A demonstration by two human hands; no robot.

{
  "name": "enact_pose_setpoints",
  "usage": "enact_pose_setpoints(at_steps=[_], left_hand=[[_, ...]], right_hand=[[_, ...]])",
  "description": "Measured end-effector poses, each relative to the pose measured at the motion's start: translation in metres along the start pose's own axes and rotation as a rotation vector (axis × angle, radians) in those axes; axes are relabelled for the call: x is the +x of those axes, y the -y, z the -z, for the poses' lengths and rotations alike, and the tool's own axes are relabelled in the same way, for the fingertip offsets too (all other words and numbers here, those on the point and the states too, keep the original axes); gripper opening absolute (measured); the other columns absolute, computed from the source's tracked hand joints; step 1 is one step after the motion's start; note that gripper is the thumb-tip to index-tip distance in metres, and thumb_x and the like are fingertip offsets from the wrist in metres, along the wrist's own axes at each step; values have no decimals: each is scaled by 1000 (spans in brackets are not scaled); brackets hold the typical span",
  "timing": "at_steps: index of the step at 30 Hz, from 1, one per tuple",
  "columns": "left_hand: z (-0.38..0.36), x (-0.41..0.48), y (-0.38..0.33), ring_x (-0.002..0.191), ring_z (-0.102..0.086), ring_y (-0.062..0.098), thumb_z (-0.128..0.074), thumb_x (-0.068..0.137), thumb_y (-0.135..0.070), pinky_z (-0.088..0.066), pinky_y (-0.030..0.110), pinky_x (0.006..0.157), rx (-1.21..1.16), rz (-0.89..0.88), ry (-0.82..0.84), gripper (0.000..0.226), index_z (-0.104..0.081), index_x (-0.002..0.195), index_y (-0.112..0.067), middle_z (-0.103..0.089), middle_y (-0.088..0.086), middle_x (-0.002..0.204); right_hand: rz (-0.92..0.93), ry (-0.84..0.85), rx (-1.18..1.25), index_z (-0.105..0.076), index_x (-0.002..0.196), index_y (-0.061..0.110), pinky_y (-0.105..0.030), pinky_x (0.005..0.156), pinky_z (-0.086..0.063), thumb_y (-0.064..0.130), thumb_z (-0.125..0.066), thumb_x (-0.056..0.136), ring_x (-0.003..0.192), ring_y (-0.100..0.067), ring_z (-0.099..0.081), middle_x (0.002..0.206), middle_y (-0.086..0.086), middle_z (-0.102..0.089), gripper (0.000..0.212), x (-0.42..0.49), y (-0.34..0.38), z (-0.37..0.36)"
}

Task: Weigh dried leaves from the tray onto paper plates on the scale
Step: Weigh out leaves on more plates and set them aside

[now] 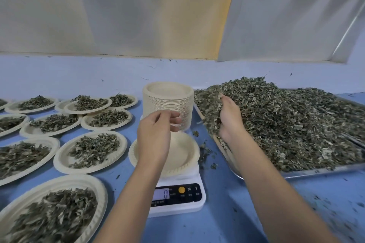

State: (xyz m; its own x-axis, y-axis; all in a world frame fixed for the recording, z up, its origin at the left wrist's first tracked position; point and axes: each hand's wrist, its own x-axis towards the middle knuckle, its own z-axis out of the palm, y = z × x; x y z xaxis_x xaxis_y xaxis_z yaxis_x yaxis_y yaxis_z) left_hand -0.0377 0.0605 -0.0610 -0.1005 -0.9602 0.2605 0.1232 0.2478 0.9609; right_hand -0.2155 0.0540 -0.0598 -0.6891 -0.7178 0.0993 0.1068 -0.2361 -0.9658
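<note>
Grey-green flaky leaves (pixel 209 104) fill the cupped right hand (pixel 230 119).

This looks like a small herb- or tea-processing workroom, not a home kitchen. A long blue-covered bench (pixel 227 223) carries a big shallow metal tray (pixel 316 171) heaped with dried grey-green leaves (pixel 286 120). It also holds a white digital scale (pixel 177 208), a tall stack of beige paper plates (pixel 167 104) and rows of leaf-filled beige paper plates (pixel 59 156). Plain pale wall panels (pixel 138 10) stand behind.
</note>
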Motion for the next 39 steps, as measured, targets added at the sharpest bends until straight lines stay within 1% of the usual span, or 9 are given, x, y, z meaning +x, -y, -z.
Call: enact_pose_setpoints(at_steps=[3,6,9,11,14,17,20,33,39], left_hand=[[7,6,0,62,-60,4,-45,92,-16,-41,18,57,-43,19,-130,28,-70,79,-19,-71,-6,74],[13,10,3,83,-60,10,-39,96,-18,-44,27,73,-72,70,-196,26,-65,92,-19,-67,-6,89],[18,14,9,101,-56,11,-36,98,-25,-43,36,92,-44,116,-184,24,-57,110,-22,-61,-6,110],[20,17,13,110,-52,12,-34,100,-31,-39,39,100,-15,130,-151,29,-51,122,-23,-55,-5,120],[21,20,16,125,-45,16,-31,99,-43,-33,44,109,-34,169,-75,39,-44,134,-29,-49,-7,133],[21,22,18,122,-47,14,-36,97,-50,-35,44,108,-79,178,-8,34,-45,128,-39,-50,-14,126],[17,20,21,114,-53,9,-42,96,-47,-42,44,103,-73,186,60,13,-52,104,-44,-57,-15,115],[21,20,17,83,-58,13,-46,99,-9,-49,29,65,-364,371,-102,17,-62,101,-13,-62,1,94],[26,24,10,99,-59,22,-47,97,-3,-53,32,85,-429,345,-153,18,-62,90,-12,-60,9,110]], right_hand=[[-108,95,150,-51,135,20,-54,105,-39,31,-38,102,126,-30,-50,136,-6,-54,37,-11,2,-26],[-91,190,141,-54,131,22,-53,106,-38,32,-39,101,127,-29,-48,137,-4,-53,35,-25,-7,-51],[40,288,1,-60,109,26,-31,103,-43,28,-37,101,113,-12,-56,118,5,-62,24,-41,-24,-66],[125,366,-114,-58,92,28,0,81,-38,25,-39,101,91,12,-54,98,14,-62,22,-48,-30,-69],[210,471,-263,-53,84,27,1,60,-34,26,-42,100,72,11,-50,81,16,-55,20,-53,-30,-67],[311,552,-334,-53,81,24,-6,58,-33,21,-46,99,61,8,-43,67,19,-48,19,-56,-27,-62],[347,642,-388,-59,97,12,-10,66,-41,15,-50,98,74,2,-53,88,4,-60,9,-61,-27,-61],[395,704,-520,-55,111,17,-31,98,-43,17,-61,91,112,-10,-52,113,6,-56,20,-63,-24,-58],[350,539,-486,-59,105,25,-3,73,-38,28,-54,95,90,2,-54,100,15,-59,11,-54,-17,-51]])
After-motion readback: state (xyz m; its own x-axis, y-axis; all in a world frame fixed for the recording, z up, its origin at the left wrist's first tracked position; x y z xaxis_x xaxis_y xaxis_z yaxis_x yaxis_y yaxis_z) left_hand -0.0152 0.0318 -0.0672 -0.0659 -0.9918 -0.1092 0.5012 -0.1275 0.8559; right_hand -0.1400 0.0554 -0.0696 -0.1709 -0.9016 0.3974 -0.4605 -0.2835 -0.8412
